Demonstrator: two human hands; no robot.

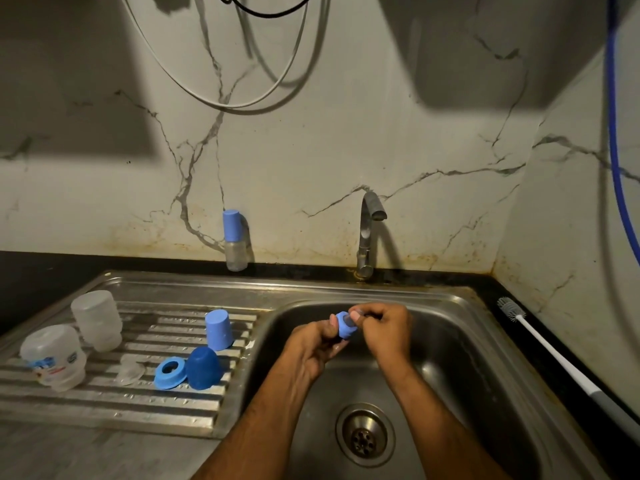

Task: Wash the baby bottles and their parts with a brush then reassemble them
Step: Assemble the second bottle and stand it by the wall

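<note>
A blue bottle collar (345, 326) sits over the sink basin (450, 358) — left hand (320, 348) grips it, right hand (386, 329) pinches something at its opening (too small to identify). Brush (540, 344) lies on the surface — well apart.

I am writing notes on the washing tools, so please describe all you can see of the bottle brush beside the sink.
The bottle brush lies flat on the dark counter right of the sink, untouched by either hand. It has a grey bristled head at the far end, a long thin white shaft and a grey grip nearest the camera. It runs diagonally along the sink's right edge, its head towards the wall. It looks like plastic.
</note>
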